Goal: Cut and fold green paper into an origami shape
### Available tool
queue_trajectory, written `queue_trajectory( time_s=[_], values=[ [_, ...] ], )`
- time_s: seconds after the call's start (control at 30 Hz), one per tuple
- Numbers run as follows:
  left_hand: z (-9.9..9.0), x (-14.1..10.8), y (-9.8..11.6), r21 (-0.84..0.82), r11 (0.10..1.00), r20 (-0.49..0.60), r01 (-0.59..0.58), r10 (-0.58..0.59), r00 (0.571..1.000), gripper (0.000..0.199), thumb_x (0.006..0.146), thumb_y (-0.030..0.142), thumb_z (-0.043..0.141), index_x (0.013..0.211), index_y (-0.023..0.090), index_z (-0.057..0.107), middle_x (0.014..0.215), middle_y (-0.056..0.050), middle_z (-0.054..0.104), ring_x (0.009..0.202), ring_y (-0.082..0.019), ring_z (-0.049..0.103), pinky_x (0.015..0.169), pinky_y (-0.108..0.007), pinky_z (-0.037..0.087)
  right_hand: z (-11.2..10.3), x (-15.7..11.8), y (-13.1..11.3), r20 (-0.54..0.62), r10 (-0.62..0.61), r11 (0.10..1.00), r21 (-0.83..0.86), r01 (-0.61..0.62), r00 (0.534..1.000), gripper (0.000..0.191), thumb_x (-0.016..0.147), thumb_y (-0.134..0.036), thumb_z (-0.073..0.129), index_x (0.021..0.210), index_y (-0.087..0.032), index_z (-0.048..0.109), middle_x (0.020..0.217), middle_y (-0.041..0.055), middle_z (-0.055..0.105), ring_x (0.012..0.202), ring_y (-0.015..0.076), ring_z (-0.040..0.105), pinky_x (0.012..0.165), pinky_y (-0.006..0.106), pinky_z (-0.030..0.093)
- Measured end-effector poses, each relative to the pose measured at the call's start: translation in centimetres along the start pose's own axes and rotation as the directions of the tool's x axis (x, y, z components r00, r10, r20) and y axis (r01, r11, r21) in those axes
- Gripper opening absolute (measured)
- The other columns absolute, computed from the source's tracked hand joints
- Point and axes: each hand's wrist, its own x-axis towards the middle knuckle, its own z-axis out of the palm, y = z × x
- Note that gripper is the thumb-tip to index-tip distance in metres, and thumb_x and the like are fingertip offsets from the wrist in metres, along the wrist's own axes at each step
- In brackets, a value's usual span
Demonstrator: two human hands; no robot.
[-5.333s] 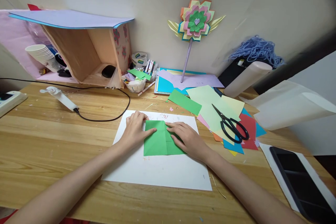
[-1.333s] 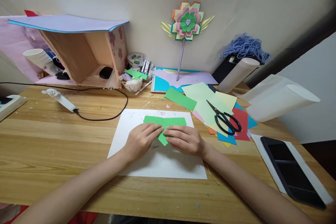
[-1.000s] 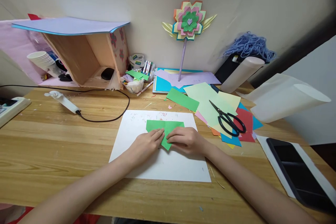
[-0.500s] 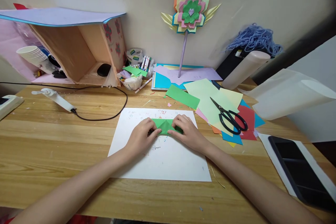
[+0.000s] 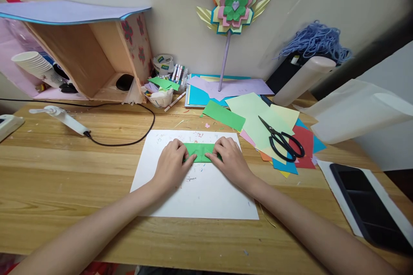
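Observation:
A folded piece of green paper [image 5: 200,149] lies on a white sheet [image 5: 206,193] with small coloured marks. My left hand [image 5: 172,161] grips its left end, thumb resting on the near side and fingers curled behind. At the right end my right hand [image 5: 230,159] pinches it in the same way, with the thumb pointing inward. Both thumbs press on the paper close to its middle, a small gap between them. My fingers cover the two ends of the green paper.
Black-handled scissors [image 5: 282,139] lie on coloured paper sheets [image 5: 247,114] to the right. A glue gun [image 5: 66,119] with a black cord is at the left. A paper flower [image 5: 235,5] stands at the back, and a phone [image 5: 364,206] lies front right.
The green paper, which showed a raised triangular fold at its middle, now looks like a flatter strip. Both thumbs have shifted slightly. The whole view has tilted a little.

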Motion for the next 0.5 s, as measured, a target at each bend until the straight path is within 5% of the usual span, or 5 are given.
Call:
queue_trajectory(
  time_s=[0.5],
  values=[
    [-0.33,0.48,-1.02,-0.019,0.998,0.005,-0.064,0.064,0.998,0.029,0.081,0.041,0.054,0.063,0.018,0.049,0.076,-0.003,0.048,0.072,-0.018,0.046,0.061,-0.032,0.036,0.27,-0.16,0.04,-0.026,-0.007,0.997,-0.08,0.005,1.0,0.027,0.086,-0.035,0.051,0.064,-0.02,0.046,0.077,0.0058,0.05,0.074,0.0204,0.042,0.063,0.034,0.036]
  ],
)
